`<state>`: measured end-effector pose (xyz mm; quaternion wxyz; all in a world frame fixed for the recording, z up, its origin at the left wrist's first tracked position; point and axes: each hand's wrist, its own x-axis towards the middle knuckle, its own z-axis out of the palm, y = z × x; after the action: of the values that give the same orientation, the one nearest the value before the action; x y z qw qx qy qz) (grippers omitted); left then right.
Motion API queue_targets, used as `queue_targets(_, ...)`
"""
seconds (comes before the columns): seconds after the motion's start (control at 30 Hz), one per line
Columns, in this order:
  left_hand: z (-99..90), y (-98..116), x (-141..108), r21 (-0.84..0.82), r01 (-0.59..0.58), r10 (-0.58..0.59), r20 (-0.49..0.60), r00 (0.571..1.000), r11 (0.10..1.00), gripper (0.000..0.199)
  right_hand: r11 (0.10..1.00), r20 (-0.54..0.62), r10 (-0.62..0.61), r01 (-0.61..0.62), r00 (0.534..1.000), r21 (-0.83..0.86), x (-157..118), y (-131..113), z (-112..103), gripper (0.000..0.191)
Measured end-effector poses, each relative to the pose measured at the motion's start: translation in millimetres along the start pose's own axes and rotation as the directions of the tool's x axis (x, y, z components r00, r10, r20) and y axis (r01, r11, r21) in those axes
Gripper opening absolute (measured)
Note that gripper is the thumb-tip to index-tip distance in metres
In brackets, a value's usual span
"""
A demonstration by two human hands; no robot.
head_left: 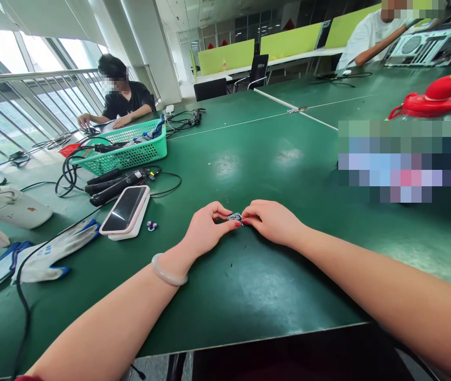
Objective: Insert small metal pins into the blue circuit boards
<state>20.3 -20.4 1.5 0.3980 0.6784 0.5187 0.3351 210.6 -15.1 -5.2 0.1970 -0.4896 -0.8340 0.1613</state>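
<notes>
Between my two hands, just above the green table, is a small circuit board with light and dark patches. My left hand pinches it between thumb and fingers from the left. From the right, my right hand has its thumb and fingertips pressed together at the board's right edge. Fingertips cover part of the board, and its details are too small to read. A tiny dark bit lies on the table in front of my hands.
Left of my hands are a small purplish part, a phone on a white box, work gloves, black cables and a green basket. A red-lidded container stands at right. Two people sit across the table, one beside a white metal frame.
</notes>
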Motion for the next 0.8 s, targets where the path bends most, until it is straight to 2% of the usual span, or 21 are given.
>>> queue_targets(0.1, -0.6, -1, 0, -0.004, 0.009, -0.009, 0.002, 1.0, 1.0, 0.029, 1.0, 0.028, -0.025, 0.025, 0.999, -0.009, -2, -2, -2, 0.019)
queue_targets(0.27, -0.7, -3, 1, 0.007, 0.012, -0.012, 0.004, 1.0, 1.0, 0.029, 0.997, 0.087, -0.051, 0.056, 0.995, -0.056, -7, -3, -9, 0.009)
queue_targets(0.43, -0.3, -1, 0, 0.052, 0.034, -0.036, 0.029, 0.999, 0.998, 0.028, 0.995, 0.087, 0.005, 0.004, 0.996, -0.102, -5, 2, -15, 0.009)
queue_targets(0.53, -0.9, 2, 0, 0.091, 0.024, -0.028, 0.04, 0.999, 0.996, 0.027, 0.987, 0.1, 0.015, 0.001, 0.995, -0.162, -4, 3, -15, 0.017)
queue_targets(0.63, -1.0, 3, 0, 0.111, 0.018, -0.023, 0.045, 0.999, 0.994, 0.027, 0.981, 0.039, 0.017, -0.009, 0.999, -0.192, -5, 2, -13, 0.018)
queue_targets(0.73, -0.3, 4, -1, 0.119, 0.011, -0.016, 0.043, 0.999, 0.993, 0.027, 0.991, -0.09, 0.048, -0.059, 0.995, -0.124, -7, -4, -14, 0.018)
queue_targets(0.8, 0.4, 4, -2, 0.121, 0.001, -0.006, 0.041, 0.999, 0.993, 0.027, 0.997, -0.131, 0.017, -0.027, 0.991, -0.074, -9, -10, -13, 0.017)
